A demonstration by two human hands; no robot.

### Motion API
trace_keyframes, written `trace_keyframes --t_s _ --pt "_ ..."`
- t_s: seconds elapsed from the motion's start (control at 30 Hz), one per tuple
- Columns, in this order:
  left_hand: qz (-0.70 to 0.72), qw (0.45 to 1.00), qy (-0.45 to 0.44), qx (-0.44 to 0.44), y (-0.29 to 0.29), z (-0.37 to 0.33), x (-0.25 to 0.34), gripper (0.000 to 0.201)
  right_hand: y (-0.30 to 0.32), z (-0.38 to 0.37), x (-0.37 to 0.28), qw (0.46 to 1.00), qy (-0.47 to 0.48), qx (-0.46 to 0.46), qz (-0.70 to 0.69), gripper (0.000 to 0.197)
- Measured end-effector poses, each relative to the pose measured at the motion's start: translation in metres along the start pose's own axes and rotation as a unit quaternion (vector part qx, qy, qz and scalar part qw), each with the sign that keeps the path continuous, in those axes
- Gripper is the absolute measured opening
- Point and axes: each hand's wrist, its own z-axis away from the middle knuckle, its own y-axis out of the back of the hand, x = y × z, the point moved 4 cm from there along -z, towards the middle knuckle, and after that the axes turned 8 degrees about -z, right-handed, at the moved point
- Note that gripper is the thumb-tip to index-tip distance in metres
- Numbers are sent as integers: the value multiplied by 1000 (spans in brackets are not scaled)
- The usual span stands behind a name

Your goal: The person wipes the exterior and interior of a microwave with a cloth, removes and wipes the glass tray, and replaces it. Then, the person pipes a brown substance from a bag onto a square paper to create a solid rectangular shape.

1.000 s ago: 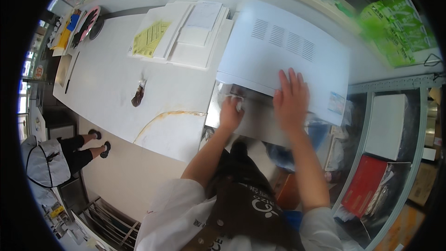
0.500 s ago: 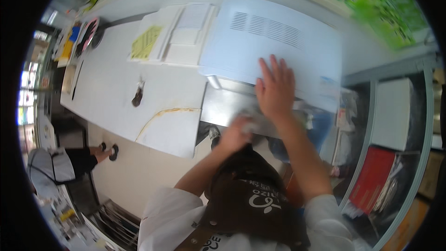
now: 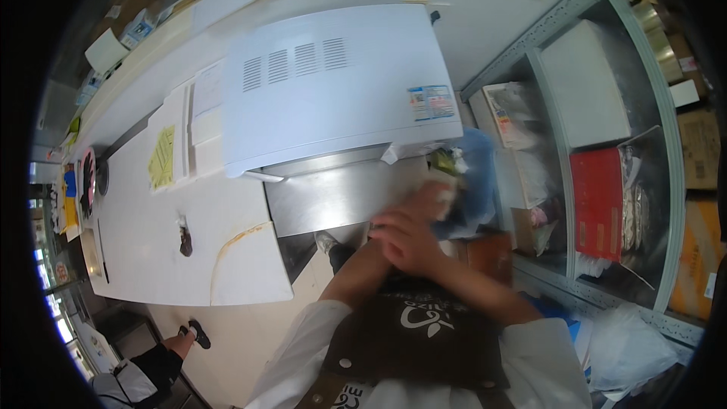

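We saw the left hand (image 3: 424, 198) beside the blue bin (image 3: 482, 170), its blurred fingers seemingly curled round a whitish scrap (image 3: 445, 195). The right hand (image 3: 409, 242), fingers loosely parted with nothing visible in them, crossed the left wrist, presumably because the left reached rightward. The steel counter (image 3: 333, 201) left open room between its front edge and the vented white appliance (image 3: 356, 95).

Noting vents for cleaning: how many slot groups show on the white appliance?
4, in one row on the white appliance: leftmost group, second group, third group and rightmost group.
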Motion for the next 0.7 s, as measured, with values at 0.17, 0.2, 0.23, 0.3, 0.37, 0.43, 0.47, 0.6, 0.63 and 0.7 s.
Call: trace_keyframes --t_s 0.17,0.2,0.23,0.3,0.37,0.43,0.47,0.6,0.63,0.7 --pt "172 961 206 -72 2 -13 65 50 67 119 58 945 -229 177 151 46" --pt "171 949 256 -65 11 -7 75 52 74 139 74 927 -276 224 119 50" --pt "175 942 273 -81 18 0 83 54 77 149 81 905 -319 270 83 54" --pt "181 928 306 -109 35 12 96 57 61 162 102 748 -477 299 -352 60" --pt "223 931 247 -152 49 23 118 60 39 143 98 563 -450 295 -627 61" --pt "170 950 186 -185 73 19 133 64 36 131 115 628 -456 301 -554 59" --pt "78 954 185 -221 97 14 135 63 37 125 126 656 -459 306 -515 57" --pt "-257 961 95 -44 223 -24 174 44 92 77 148 701 -340 388 -492 47" --pt "-361 930 67 -1 254 -29 174 42 108 58 152 725 -294 377 -496 46" --pt "-398 913 51 77 297 -41 172 40 133 10 146 690 -274 393 -542 40"
